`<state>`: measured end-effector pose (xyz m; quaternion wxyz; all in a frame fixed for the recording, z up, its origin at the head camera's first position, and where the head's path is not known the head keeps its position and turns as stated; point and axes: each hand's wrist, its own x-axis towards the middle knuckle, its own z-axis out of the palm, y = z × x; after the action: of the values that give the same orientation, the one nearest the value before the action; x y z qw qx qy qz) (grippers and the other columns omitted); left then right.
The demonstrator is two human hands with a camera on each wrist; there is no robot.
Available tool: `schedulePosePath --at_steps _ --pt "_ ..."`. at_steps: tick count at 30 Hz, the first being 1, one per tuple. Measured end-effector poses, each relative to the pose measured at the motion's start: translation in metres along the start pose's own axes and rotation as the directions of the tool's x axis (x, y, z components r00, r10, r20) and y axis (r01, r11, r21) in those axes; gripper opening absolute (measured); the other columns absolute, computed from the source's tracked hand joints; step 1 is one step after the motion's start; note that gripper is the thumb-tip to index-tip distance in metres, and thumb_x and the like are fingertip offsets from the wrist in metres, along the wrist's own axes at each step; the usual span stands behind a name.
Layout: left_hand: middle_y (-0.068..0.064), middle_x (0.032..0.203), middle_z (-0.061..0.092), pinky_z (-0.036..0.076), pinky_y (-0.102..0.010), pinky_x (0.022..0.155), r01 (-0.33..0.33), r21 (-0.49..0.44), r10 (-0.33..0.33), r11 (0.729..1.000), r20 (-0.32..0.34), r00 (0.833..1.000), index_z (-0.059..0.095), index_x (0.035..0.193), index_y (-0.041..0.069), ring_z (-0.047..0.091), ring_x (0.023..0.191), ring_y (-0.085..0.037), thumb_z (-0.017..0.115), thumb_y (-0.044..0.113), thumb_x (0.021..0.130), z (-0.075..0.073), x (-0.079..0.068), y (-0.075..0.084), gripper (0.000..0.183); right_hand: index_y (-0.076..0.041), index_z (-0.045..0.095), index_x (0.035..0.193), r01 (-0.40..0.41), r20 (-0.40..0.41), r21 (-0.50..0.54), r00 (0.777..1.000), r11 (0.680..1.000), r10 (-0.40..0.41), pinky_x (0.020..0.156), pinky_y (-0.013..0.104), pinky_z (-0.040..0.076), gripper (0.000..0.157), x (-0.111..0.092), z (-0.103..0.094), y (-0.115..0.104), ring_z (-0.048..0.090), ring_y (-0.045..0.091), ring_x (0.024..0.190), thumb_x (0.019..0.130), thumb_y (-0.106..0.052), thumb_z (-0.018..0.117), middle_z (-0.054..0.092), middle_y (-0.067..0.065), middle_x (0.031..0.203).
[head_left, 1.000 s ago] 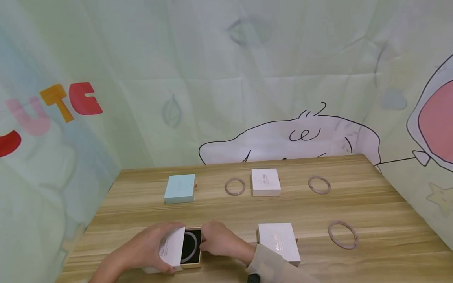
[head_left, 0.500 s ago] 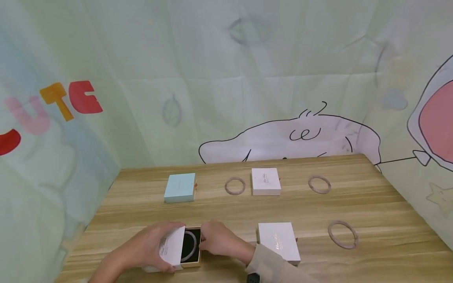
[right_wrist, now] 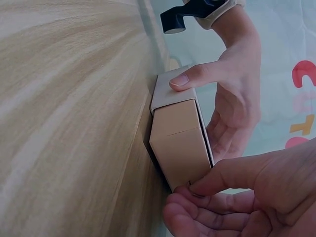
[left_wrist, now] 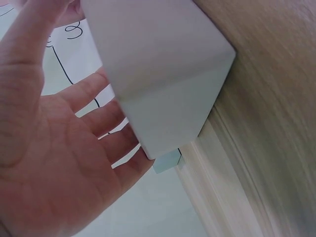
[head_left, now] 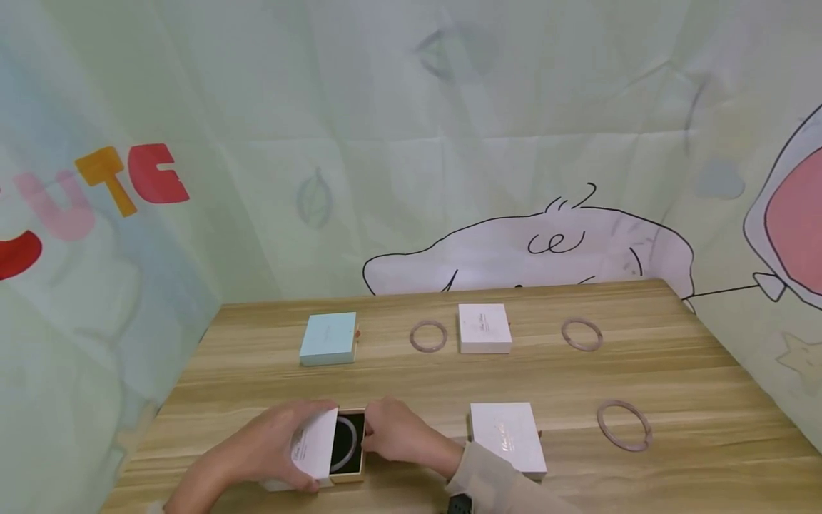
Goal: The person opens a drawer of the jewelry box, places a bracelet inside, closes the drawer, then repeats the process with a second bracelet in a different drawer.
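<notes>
A white slide-out jewellery box [head_left: 316, 446] lies at the table's front left, its drawer [head_left: 355, 477] partly out to the right. Inside, a pale mauve bangle [head_left: 352, 442] rests on black lining, its left part hidden under the sleeve. My left hand [head_left: 272, 442] grips the sleeve, thumb on the near side and fingers on the far side; in the left wrist view the palm stands off the box's end. With thumb and forefinger, my right hand [head_left: 401, 435] pinches at the drawer's tan front [right_wrist: 180, 143], where a small dark bit shows between the fingertips.
At the back stand a light blue box [head_left: 329, 338] and a white box [head_left: 484, 328], with bangles [head_left: 411, 337] [head_left: 564, 334] beside them. Another white box [head_left: 507, 437] lies near my right forearm, and a further bangle [head_left: 602, 427] to its right. A printed cloth hangs behind the wooden table [head_left: 411, 382].
The drawer and bangle have slid very slightly left, into the sleeve. Both hands keep their hold, and the head view has shifted a little.
</notes>
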<state>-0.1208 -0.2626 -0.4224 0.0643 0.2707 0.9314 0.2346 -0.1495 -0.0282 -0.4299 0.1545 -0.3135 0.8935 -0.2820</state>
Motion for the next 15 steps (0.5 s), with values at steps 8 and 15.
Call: schedulePosePath --at_steps 8,15 --pt "-0.004 0.13 0.061 0.049 -0.034 0.083 -0.007 -0.009 0.007 1.0 0.002 1.0 0.057 0.136 0.007 0.056 0.104 -0.016 0.092 0.054 0.056 -0.0005 0.0005 0.0 0.099 -0.015 0.037 0.044 0.043 0.007 0.074 0.999 0.996 -0.044 0.035 0.016 0.019 0.056 0.0004 0.0004 0.0025 0.024 0.001 0.032 0.086 -0.001 0.07 0.028 -0.011 0.038" --pt "-0.004 0.13 0.061 0.048 -0.033 0.083 -0.004 -0.039 0.004 0.999 0.016 1.0 0.056 0.137 0.007 0.055 0.104 -0.016 0.092 0.054 0.056 -0.0007 0.0016 -0.0015 0.1 -0.014 0.041 0.044 0.046 -0.006 0.061 0.999 0.997 -0.045 0.036 0.016 0.021 0.053 0.0017 0.0023 0.0021 0.027 0.001 0.032 0.087 -0.002 0.071 0.032 -0.01 0.037"
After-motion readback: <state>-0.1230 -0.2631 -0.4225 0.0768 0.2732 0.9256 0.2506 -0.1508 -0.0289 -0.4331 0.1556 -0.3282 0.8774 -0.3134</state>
